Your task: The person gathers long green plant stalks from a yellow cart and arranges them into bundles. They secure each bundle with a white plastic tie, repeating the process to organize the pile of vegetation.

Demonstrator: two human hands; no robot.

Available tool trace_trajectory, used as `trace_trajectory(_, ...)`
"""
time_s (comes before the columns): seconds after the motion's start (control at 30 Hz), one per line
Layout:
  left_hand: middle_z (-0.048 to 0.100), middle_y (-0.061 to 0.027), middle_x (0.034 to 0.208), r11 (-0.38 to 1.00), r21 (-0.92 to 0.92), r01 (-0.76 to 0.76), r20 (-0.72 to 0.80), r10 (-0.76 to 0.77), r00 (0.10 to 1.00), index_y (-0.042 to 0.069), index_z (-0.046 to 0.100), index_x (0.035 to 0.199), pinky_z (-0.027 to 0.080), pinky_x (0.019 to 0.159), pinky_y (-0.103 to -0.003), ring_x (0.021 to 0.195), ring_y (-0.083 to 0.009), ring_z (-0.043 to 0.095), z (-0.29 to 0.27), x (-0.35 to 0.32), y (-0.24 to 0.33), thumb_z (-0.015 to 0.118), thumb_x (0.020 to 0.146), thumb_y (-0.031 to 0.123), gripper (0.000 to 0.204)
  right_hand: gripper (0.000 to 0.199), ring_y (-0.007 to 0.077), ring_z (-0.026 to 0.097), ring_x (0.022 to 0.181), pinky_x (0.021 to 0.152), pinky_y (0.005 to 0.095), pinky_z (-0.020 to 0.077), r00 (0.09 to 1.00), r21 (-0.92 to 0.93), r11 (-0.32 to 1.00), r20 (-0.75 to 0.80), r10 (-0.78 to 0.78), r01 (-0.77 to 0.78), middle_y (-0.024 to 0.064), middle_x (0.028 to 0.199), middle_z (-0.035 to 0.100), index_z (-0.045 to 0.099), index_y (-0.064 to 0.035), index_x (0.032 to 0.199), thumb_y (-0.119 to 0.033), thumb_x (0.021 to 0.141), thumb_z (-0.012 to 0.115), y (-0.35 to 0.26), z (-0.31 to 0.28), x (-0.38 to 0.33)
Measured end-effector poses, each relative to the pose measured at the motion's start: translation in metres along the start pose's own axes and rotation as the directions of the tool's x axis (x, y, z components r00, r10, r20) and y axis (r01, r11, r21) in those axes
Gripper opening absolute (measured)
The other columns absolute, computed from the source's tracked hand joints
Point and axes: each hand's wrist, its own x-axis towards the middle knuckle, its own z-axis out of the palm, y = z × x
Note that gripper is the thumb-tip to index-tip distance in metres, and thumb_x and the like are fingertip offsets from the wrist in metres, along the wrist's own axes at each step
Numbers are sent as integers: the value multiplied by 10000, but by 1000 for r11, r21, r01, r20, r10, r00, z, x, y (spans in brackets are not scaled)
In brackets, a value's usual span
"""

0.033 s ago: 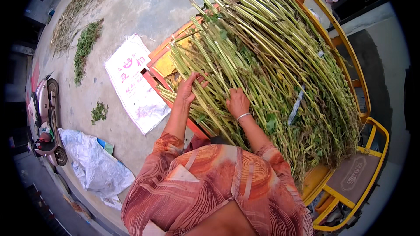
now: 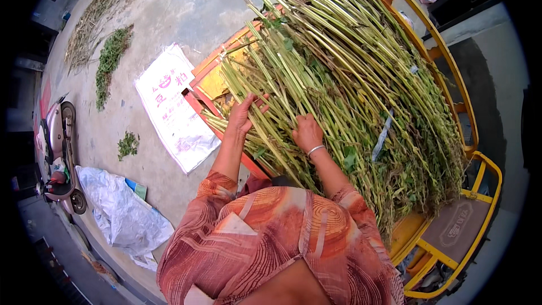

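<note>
A big heap of long, cut green plant stalks (image 2: 361, 73), leafy and darker toward the right, fills the bed of a yellow and orange cart. At the heap's near left side, my left hand (image 2: 241, 115) is curled around a few stalks near their bare ends, with its fingertips partly behind them. Farther right, my right hand (image 2: 308, 134) is closed in a fist on stalks, with a silver bracelet at the wrist. What lies inside that fist is mostly hidden. A pale strip (image 2: 382, 135) lies across the heap to the right.
The cart's yellow rail (image 2: 451, 79) curves along the right, with a brown-padded seat (image 2: 456, 223) below it. On the concrete left are a white printed sack (image 2: 178, 110), a crumpled white sheet (image 2: 124, 214), green plant piles (image 2: 112, 65) and a parked scooter (image 2: 59, 155).
</note>
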Motion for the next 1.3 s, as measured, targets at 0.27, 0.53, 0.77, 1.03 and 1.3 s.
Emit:
trace_trajectory(0.27,568,-41,833,990,26,-136,188,129,974,61,489,971,519,643,-290,725,-157,579,10,-3,-7,667,826,253,299,179,271,601,729,607,343,496,982,199,975,138,-127,98,133,935,554,622,11,836,-115,712,647,23,-15,-2)
trace_trajectory(0.53,597,-63,1003,987,142,-73,187,46,981,-14,550,1059,530,667,-275,778,-138,579,9,-21,-12,642,840,321,410,127,159,596,676,597,259,459,979,759,620,-184,-88,198,95,789,629,641,21,859,-58,761,660,-42,-49,14)
trace_trajectory(0.77,572,-104,1125,999,-37,-39,294,48,954,-5,531,1127,499,883,-366,1015,-219,571,5,-27,-19,669,812,328,478,158,165,585,658,571,277,486,953,729,616,-258,-156,299,84,792,547,625,-7,827,-55,707,716,-72,-20,22)
trace_trajectory(1.03,577,-18,885,999,-54,5,270,10,963,94,564,985,507,765,-368,859,-189,571,-14,-30,-18,697,797,266,287,208,221,562,684,615,335,467,934,577,791,-356,20,203,108,896,552,609,-14,891,-119,740,707,-28,-30,-26)
trace_trajectory(1.3,524,-19,787,999,1,-37,269,35,963,109,472,850,451,590,-270,658,-127,506,-10,-28,-19,709,790,261,288,213,357,527,673,582,414,428,970,399,893,-199,-137,208,163,743,519,545,-12,758,-199,845,601,0,0,-30)
